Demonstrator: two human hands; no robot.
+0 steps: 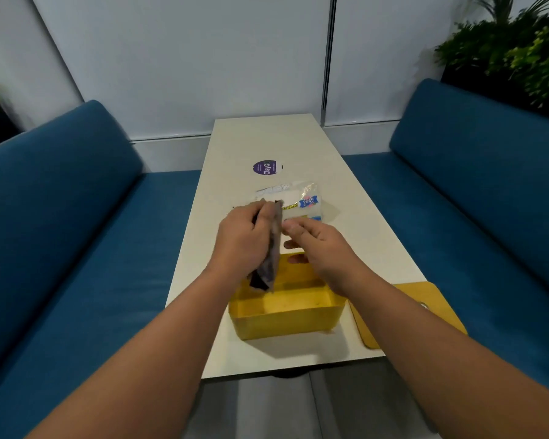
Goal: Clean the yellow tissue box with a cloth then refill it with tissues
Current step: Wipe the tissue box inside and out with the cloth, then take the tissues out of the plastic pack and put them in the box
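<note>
The yellow tissue box (286,318) sits open and lidless near the front edge of the white table (298,144). Its yellow lid (431,299) lies to the right, overhanging the table's side. My left hand (244,239) holds a dark grey cloth (271,258) that hangs down over the box's far left corner. Beside it, my right hand (317,245) hovers over the box's far rim with fingers loosely curled and nothing in them, its fingertips close to the cloth. A plastic pack of white tissues (301,201) lies just behind the hands.
A round purple sticker (267,167) marks the table's middle. Blue benches (76,217) flank the table on both sides. Green plants (514,52) stand behind the right bench. White wall panels close off the far end.
</note>
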